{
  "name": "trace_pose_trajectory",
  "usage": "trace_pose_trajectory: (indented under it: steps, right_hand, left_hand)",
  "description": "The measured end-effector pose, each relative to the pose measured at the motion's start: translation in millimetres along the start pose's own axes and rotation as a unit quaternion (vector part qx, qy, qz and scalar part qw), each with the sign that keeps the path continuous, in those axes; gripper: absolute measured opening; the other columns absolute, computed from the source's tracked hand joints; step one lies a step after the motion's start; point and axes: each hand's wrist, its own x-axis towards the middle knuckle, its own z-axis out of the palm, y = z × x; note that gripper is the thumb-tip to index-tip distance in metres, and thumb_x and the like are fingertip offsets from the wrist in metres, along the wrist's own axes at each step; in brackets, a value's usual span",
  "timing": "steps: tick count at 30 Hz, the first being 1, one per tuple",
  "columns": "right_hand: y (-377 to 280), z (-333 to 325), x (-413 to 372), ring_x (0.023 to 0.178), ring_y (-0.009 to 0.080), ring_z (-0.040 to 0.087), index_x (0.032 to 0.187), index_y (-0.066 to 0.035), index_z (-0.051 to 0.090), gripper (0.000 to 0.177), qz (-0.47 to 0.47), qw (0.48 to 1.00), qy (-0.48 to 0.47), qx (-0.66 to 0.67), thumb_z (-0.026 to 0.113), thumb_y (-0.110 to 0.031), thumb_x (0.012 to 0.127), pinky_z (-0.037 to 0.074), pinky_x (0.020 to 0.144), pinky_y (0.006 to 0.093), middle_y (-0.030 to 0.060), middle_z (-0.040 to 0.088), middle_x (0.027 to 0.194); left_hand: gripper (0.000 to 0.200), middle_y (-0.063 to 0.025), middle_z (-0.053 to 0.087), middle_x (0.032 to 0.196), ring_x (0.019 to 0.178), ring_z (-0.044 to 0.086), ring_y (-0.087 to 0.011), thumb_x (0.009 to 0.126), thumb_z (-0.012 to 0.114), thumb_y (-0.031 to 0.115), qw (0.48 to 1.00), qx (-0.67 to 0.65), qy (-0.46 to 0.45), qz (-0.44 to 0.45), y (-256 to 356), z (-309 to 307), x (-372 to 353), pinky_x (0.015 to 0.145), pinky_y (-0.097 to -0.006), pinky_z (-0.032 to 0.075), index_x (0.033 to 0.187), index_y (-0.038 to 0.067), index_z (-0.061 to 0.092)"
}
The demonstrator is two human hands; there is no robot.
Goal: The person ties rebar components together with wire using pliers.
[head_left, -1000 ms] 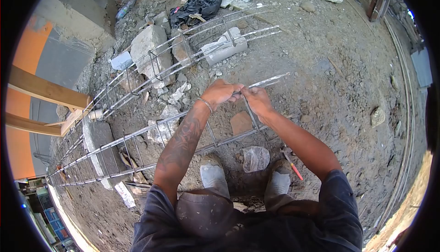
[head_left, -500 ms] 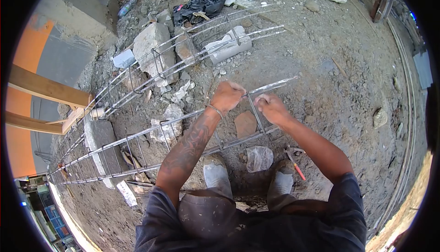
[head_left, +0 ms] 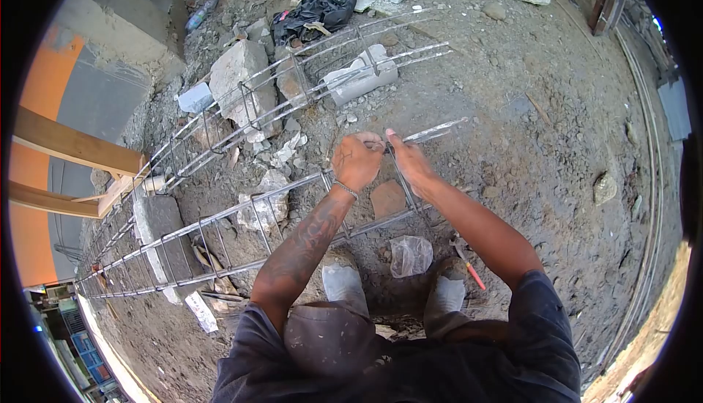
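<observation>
Both hands meet at the upper bar of a rebar cage (head_left: 293, 185), where a stirrup (head_left: 401, 174) joins it. My left hand (head_left: 356, 161) is closed at the bar, knuckles up; whatever its fingers grip is hidden. Close beside it, my right hand (head_left: 411, 163) has its fingers bent at the joint and one digit pointing up. What it pinches is too small to make out. The bar's free end (head_left: 443, 127) sticks out past the right hand. Pincers with a red handle (head_left: 472, 271) lie on the ground by my right boot (head_left: 448, 293).
A second rebar cage (head_left: 274, 112) lies beyond, over concrete blocks (head_left: 242, 84). A grey block (head_left: 165, 234) supports the near cage at left. A clear plastic bag (head_left: 411, 256) lies between my boots. A black bag (head_left: 322, 11) and rubble are farther off. Wooden beams (head_left: 80, 146) jut in from the left.
My right hand has moved left and up along the bar, right up to the left hand. My left hand has turned slightly, with its back now more upward.
</observation>
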Motion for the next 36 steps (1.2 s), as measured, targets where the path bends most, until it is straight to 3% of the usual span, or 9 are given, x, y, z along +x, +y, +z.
trace_pose_trajectory:
  steps: [2,4,5,10,18,23,29,31,36]
  right_hand:
    - [-4,-2,-3,0.084,0.0235,0.054,0.095,0.014,0.055,0.073,-0.028,0.999,-0.021,-0.007,0.043,-0.057,0.084,0.042,0.076,0.0372,0.0201,0.059,0.089]
    - [-7,-9,-8,0.113,0.0289,0.044,0.113,0.013,0.046,0.078,0.021,0.995,-0.098,-0.02,0.041,-0.058,0.084,0.033,0.094,0.0371,0.0255,0.047,0.12]
    - [-4,-9,-5,0.113,0.0289,0.044,0.113,0.013,0.046,0.078,0.023,0.995,-0.098,-0.022,0.041,-0.058,0.084,0.033,0.094,0.0371,0.0255,0.047,0.12]
    - [7,-9,0,0.085,0.0336,0.056,0.085,0.007,0.058,0.065,-0.094,0.966,-0.023,-0.241,0.036,-0.054,0.088,0.04,0.077,0.0405,0.0248,0.058,0.086]
    - [17,-7,0,0.081,0.04,0.055,0.077,0.005,0.059,0.058,-0.155,0.966,-0.019,-0.207,0.037,-0.047,0.089,0.041,0.074,0.044,0.0267,0.058,0.083]
    - [10,-9,-1,0.076,0.042,0.056,0.068,0.002,0.059,0.054,-0.175,0.948,-0.021,-0.264,0.037,-0.042,0.09,0.042,0.073,0.0466,0.0253,0.059,0.074]
    - [-13,-30,-10,0.076,0.0421,0.056,0.068,0.002,0.06,0.05,-0.152,0.951,-0.122,-0.241,0.039,-0.038,0.09,0.043,0.069,0.0481,0.0258,0.058,0.075]
    - [-29,-42,-24,0.078,0.0401,0.058,0.07,0.001,0.062,0.036,-0.239,0.878,-0.133,-0.393,0.047,-0.027,0.086,0.045,0.069,0.047,0.0257,0.059,0.076]
    - [-59,-48,-32,0.077,0.036,0.061,0.072,-0.001,0.064,0.015,-0.313,0.764,-0.109,-0.554,0.054,-0.012,0.075,0.048,0.069,0.0441,0.0215,0.062,0.075]
  left_hand:
    - [0.016,-0.0093,0.066,0.075,0.07,0.064,-0.0244,0.075,0.059,0.023,1.0,0.016,0.012,-0.014,0,2,0,0.064,-0.0328,0.048,0.08,0.011,0.068]
    - [0.016,-0.0096,0.066,0.075,0.07,0.064,-0.0249,0.075,0.059,0.023,0.999,0.04,0.021,-0.008,-2,4,-2,0.063,-0.0335,0.048,0.08,0.011,0.068]
    - [0.016,-0.0098,0.066,0.074,0.07,0.064,-0.0253,0.075,0.059,0.023,0.998,0.064,0.029,-0.001,-3,5,-3,0.063,-0.0341,0.048,0.081,0.011,0.068]
    - [0.016,-0.01,0.066,0.073,0.068,0.064,-0.0225,0.075,0.059,0.02,0.998,0.058,0.015,0.006,-10,7,9,0.062,-0.0325,0.048,0.082,0.008,0.068]
    - [0.015,-0.0094,0.066,0.072,0.066,0.063,-0.019,0.074,0.06,0.015,0.999,0.03,-0.025,-0.02,-12,8,20,0.061,-0.0296,0.048,0.081,0.005,0.068]
    - [0.015,-0.0105,0.065,0.073,0.071,0.063,-0.0272,0.076,0.056,0.019,0.995,0.074,0.035,0.062,-7,8,4,0.064,-0.0352,0.048,0.079,0.009,0.066]
    - [0.014,-0.0121,0.065,0.08,0.072,0.063,-0.0275,0.076,0.06,0.016,0.987,0.04,0.077,0.134,-6,7,-9,0.067,-0.0339,0.047,0.083,0.006,0.065]
    - [0.013,-0.0122,0.065,0.083,0.074,0.062,-0.0279,0.076,0.061,0.016,0.985,0.036,0.073,0.153,-7,3,-8,0.068,-0.0341,0.047,0.083,0.006,0.065]
    - [0.013,-0.0125,0.064,0.085,0.078,0.061,-0.0293,0.074,0.063,0.014,0.971,0.035,0.076,0.223,-6,-2,-15,0.068,-0.0348,0.047,0.082,0.005,0.064]
